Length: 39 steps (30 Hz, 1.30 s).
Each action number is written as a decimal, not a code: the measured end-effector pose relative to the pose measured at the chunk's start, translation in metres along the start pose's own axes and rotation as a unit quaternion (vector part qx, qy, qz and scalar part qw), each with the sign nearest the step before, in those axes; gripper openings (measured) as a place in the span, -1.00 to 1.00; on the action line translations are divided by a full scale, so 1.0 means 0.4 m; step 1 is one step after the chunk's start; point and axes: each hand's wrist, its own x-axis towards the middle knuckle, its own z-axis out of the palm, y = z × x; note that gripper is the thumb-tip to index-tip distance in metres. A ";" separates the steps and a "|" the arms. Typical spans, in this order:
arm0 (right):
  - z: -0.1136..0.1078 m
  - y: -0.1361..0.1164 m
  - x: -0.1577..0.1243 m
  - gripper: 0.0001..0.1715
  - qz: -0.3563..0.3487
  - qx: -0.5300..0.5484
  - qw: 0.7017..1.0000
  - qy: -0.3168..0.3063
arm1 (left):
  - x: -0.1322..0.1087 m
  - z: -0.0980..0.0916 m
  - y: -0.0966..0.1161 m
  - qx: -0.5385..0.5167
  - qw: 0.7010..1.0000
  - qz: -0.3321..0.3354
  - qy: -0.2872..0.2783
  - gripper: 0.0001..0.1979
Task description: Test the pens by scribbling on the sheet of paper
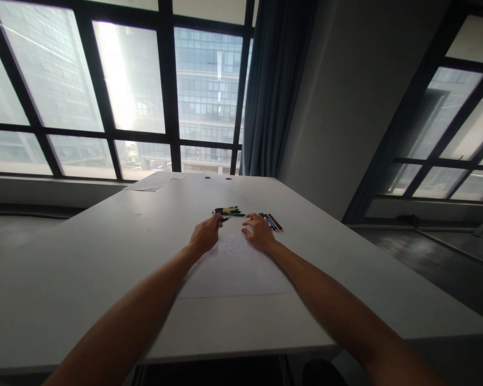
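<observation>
My left hand (206, 234) pinches a dark pen (225, 219), its tip pointing right. My right hand (259, 231) has its fingers spread and curved over the table, with nothing visible in them. Under both wrists lies a white sheet of paper (233, 276) with small dark handwriting near its top. Just beyond my hands rests a group of pens (227, 210), with black, yellow and green among them. Beside my right hand, several pens or pencils (274, 222) lie side by side at a slant, some partly hidden by the hand.
The long white table (124, 257) runs away toward the windows. More sheets of paper (153, 181) lie at its far left end, near two dark round spots on the tabletop. A blue curtain (269, 91) hangs beyond the far end, beside a grey column (329, 118).
</observation>
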 end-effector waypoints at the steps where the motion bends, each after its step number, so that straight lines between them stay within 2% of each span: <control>1: 0.004 0.001 0.000 -0.81 0.008 -0.006 1.000 -0.009 | 0.000 0.000 0.002 0.001 1.000 0.006 -0.002 -0.79; 16: 0.006 -0.015 0.008 -0.91 0.032 0.001 0.996 -0.079 | -0.002 0.006 0.009 0.047 0.998 0.030 -0.035 -0.82; 18: 0.001 -0.022 0.006 -0.91 0.020 0.000 0.998 -0.063 | -0.003 0.007 0.007 0.050 0.997 0.033 -0.040 -0.83; 22: -0.024 -0.045 -0.001 -0.86 -0.023 0.033 0.999 0.016 | -0.005 0.009 0.004 0.059 0.996 0.033 -0.053 -0.83; 25: -0.042 -0.061 -0.006 -0.86 -0.047 0.064 0.996 0.051 | -0.005 0.009 0.003 0.060 0.996 0.031 -0.059 -0.82; 39: -0.035 -0.081 -0.012 -0.85 -0.102 0.120 0.986 0.056 | -0.006 0.011 0.004 0.052 0.996 0.040 -0.055 -0.81</control>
